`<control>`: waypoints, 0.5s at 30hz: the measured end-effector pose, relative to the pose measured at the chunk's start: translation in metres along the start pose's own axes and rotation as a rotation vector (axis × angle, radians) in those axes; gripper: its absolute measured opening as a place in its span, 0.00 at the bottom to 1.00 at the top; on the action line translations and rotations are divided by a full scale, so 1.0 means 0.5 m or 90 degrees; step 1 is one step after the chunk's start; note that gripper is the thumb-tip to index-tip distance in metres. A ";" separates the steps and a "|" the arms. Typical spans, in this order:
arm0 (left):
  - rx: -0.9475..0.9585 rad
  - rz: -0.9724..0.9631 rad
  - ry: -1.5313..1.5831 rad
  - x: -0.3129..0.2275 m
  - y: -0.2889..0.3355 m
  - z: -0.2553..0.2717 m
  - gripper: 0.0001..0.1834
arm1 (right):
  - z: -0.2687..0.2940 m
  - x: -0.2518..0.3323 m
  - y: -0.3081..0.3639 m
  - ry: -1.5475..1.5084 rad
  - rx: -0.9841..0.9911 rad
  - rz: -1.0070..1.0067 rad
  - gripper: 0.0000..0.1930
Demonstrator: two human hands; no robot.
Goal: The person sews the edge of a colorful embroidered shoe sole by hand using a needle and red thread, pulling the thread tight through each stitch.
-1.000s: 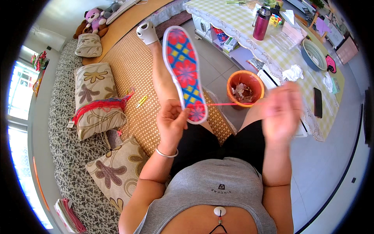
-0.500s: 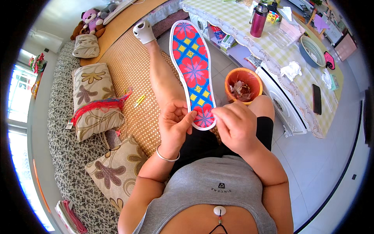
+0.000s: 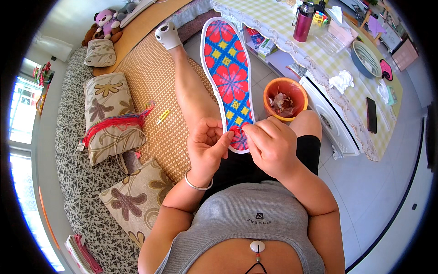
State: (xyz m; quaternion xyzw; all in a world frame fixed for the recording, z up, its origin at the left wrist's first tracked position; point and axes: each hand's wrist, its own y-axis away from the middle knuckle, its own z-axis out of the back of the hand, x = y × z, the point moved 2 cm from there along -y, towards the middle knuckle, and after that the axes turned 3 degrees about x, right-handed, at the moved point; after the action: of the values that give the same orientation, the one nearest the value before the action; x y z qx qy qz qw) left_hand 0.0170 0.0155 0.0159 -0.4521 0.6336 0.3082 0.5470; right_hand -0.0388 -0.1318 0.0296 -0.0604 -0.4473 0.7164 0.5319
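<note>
An embroidered insole [image 3: 232, 82], white-edged with red flowers, blue ground and yellow diamonds, stands up over my lap. Its narrow heel end is toward me. My left hand [image 3: 209, 141] pinches the insole's left edge near the heel, thumb on the front and the other fingers curled. Over the heel's right side, my right hand [image 3: 271, 145] is closed in a pinch. A thin, pale needle [image 3: 240, 129] juts from its fingertips against the stitched face. Any thread on the needle is too fine to make out.
A red and blue thread bundle [image 3: 116, 124] lies across a flowered cushion [image 3: 107, 93] on my left. A yellow cutter [image 3: 163, 117] rests on the woven mat [image 3: 150, 77]. Right of my knee stands an orange bin [image 3: 273, 114]; beyond it, a cloth-covered table [image 3: 315, 59] holds a phone [image 3: 371, 115].
My right hand has shifted slightly left and down over the heel, and the needle now shows at its fingertips. The insole is tilted a little more to the right at its top.
</note>
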 end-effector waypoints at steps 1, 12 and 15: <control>-0.001 0.003 -0.003 -0.001 0.000 -0.001 0.10 | 0.000 0.000 0.000 0.001 0.002 0.000 0.10; -0.004 -0.181 -0.282 0.014 0.016 -0.008 0.07 | -0.005 0.011 0.004 0.080 0.045 0.046 0.10; -0.017 -0.259 -0.358 0.015 0.017 -0.017 0.08 | -0.013 0.012 0.010 0.086 0.112 0.027 0.12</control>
State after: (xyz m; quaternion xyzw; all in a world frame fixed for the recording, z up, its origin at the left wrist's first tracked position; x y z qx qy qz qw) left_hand 0.0057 0.0097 0.0096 -0.4740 0.3509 0.3137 0.7442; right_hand -0.0413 -0.1236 0.0246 -0.0713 -0.3443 0.7585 0.5487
